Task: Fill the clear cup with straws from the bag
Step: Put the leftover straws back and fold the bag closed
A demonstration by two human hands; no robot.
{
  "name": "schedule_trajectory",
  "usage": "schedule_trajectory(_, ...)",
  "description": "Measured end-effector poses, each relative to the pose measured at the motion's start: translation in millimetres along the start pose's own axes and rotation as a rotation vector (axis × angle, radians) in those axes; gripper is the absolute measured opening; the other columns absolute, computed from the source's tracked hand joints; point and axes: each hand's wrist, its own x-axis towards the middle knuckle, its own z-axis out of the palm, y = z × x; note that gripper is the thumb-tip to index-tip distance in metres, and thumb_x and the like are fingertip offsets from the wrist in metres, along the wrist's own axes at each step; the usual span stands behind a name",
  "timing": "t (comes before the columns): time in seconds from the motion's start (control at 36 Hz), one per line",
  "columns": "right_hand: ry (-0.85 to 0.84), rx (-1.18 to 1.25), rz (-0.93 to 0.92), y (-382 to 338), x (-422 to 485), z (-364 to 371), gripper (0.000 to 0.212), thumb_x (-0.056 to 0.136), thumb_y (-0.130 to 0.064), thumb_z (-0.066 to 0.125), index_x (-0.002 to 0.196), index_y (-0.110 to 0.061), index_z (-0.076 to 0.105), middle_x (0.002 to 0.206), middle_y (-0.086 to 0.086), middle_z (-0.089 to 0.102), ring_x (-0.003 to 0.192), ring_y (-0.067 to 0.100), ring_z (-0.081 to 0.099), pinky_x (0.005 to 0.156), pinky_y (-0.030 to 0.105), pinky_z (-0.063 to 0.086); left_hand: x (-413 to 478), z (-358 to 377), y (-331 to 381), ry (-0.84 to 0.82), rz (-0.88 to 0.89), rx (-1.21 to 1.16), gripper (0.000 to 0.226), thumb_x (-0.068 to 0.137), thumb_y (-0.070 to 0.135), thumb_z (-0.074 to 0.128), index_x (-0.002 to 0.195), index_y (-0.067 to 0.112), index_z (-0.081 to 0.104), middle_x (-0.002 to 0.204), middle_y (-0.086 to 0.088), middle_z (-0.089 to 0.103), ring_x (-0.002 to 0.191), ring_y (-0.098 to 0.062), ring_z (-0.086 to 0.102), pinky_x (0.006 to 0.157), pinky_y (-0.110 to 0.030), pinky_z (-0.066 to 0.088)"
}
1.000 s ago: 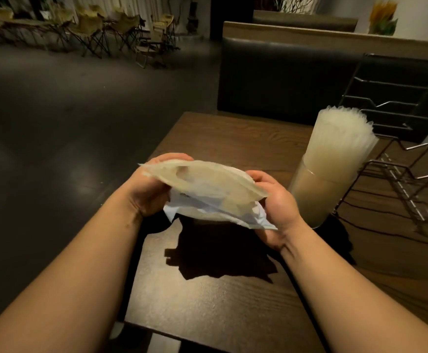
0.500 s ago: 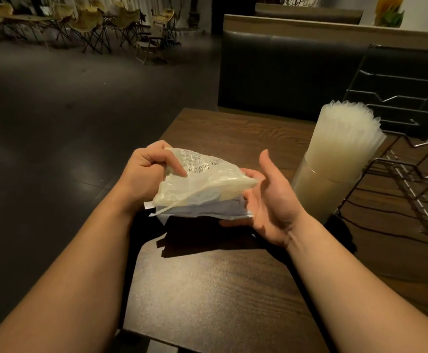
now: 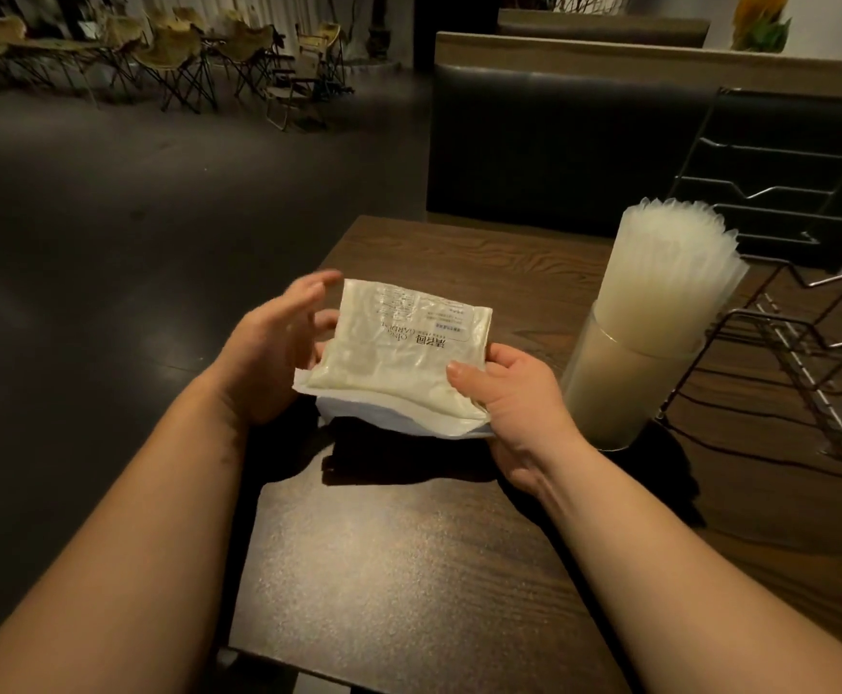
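- The right hand [image 3: 514, 393] is gripping the near right corner of the flat, translucent plastic bag [image 3: 398, 358], with the thumb pressing on the bag's top face and the fingers going underneath.
- The left hand [image 3: 268, 353] is standing open beside the bag's left edge, fingers spread and slightly blurred; whether the palm is touching the bag cannot be told.
- The bag is being held in the air above the dark brown wooden surface [image 3: 408, 568], over the surface's left edge, and is casting a shadow directly below.
- The bag is lying roughly level, printed face up; the dark lettering is appearing upside down to the camera. A white folded layer is showing under its near edge.
- The clear cylindrical cup [image 3: 619, 388] is standing upright on the surface to the right of the bag, just beside the right hand, near the surface's far edge.
- The bundle of translucent white straws [image 3: 669, 273] is standing in the cup, packing it densely and fanning out above its rim.
- The bare metal wire rack [image 3: 784, 353] is sitting on the surface to the right of the cup, near the right edge.
- The dark upholstered bench back [image 3: 559, 142] is standing beyond the surface's far edge.
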Motion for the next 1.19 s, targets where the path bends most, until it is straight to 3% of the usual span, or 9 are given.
schedule_trajectory(0.14,0.034,-0.083,-0.1,3,-2,0,0.024,0.085,0.006,0.067,0.106,-0.001,0.061,0.097,0.014,0.076,0.088,0.029,0.074,0.074,0.04,0.06,-10,3,-3,-0.24,-0.216,0.32,0.081,0.057,0.048,0.093,0.127,0.019,0.066,0.126,-0.011,0.073,0.102,-0.029,0.074,0.073,-0.038,0.063)
schedule_trajectory(0.28,-0.016,0.027,-0.042,-3,-4,-3,0.023,0.088,-0.001,0.065,0.11,-0.005,0.059,0.099,0.017,0.075,0.09,0.033,0.073,0.075,0.043,0.06,-8,3,-3,-0.131,-0.215,0.292,0.063,0.072,0.042,0.087,0.127,0.019,0.068,0.131,-0.017,0.068,0.115,-0.043,0.061,0.084,-0.044,0.051)
schedule_trajectory(0.42,-0.079,-0.062,-0.011,-7,-2,-5,0.031,0.089,-0.021,0.068,0.117,-0.013,0.058,0.11,0.01,0.074,0.1,0.031,0.071,0.088,0.051,0.055,-6,11,1,-0.088,-0.069,0.126,0.043,0.091,0.03,0.063,0.13,0.01,0.064,0.123,-0.022,0.069,0.088,-0.028,0.074,0.06,-0.03,0.062)
schedule_trajectory(0.53,-0.246,-0.083,0.028,-11,-9,-4,0.037,0.092,-0.023,0.063,0.126,-0.016,0.052,0.109,0.009,0.073,0.076,0.027,0.072,0.052,0.034,0.056,-11,9,9,-0.174,-0.076,-0.045,0.041,0.089,0.005,0.052,0.129,0.008,0.063,0.109,-0.016,0.075,0.074,-0.021,0.077,0.05,-0.023,0.059)
schedule_trajectory(0.64,-0.331,0.179,0.023,-15,-14,-6,0.048,0.088,-0.008,0.058,0.132,-0.027,0.052,0.113,0.009,0.071,0.057,0.019,0.066,0.039,0.025,0.049,-11,-5,10,-0.295,-0.04,-0.127,0.049,0.078,0.011,0.074,0.126,0.021,0.072,0.124,-0.014,0.072,0.089,-0.025,0.076,0.067,-0.03,0.063)
schedule_trajectory(0.83,-0.322,0.361,0.116,-15,-16,0,0.046,0.09,0.005,0.04,0.079,-0.02,0.076,0.083,0.014,0.07,0.048,0.017,0.057,0.038,0.021,0.048,-15,0,11,-0.235,0.082,-0.211,0.054,0.035,0.02,0.102,0.085,0.026,0.084,0.083,-0.008,0.076,0.054,-0.015,0.07,0.046,-0.019,0.057)
schedule_trajectory(1.03,-0.279,0.153,0.076,-10,-15,0,0.025,0.089,-0.028,0.049,0.071,-0.013,0.056,0.093,0.019,0.065,0.053,0.015,0.05,0.043,0.024,0.037,-14,-10,11,-0.248,0.019,-0.108,0.019,0.057,0.021,0.074,0.069,0.007,0.072,0.099,-0.022,0.073,0.075,-0.036,0.069,0.051,-0.026,0.058)
schedule_trajectory(1.11,-0.198,0.015,-0.003,-4,-14,2,0.016,0.085,-0.01,0.065,0.074,-0.014,0.055,0.08,0.013,0.063,0.055,0.015,0.051,0.041,0.023,0.034,-20,-9,17,-0.306,0.004,-0.06,0.035,0.07,0.038,0.066,0.081,0.005,0.07,0.109,-0.027,0.07,0.089,-0.038,0.071,0.065,-0.034,0.06)
schedule_trajectory(1.19,-0.144,-0.043,-0.049,2,-15,2,0.015,0.085,0.0,0.066,0.085,-0.015,0.062,0.108,0.026,0.066,0.078,0.026,0.06,0.046,0.024,0.039,-28,0,22,-0.181,0.049,0.291,0.037,0.063,0.044,0.084,0.076,0.012,0.071,0.102,-0.014,0.074,0.095,-0.028,0.074,0.069,-0.03,0.062)
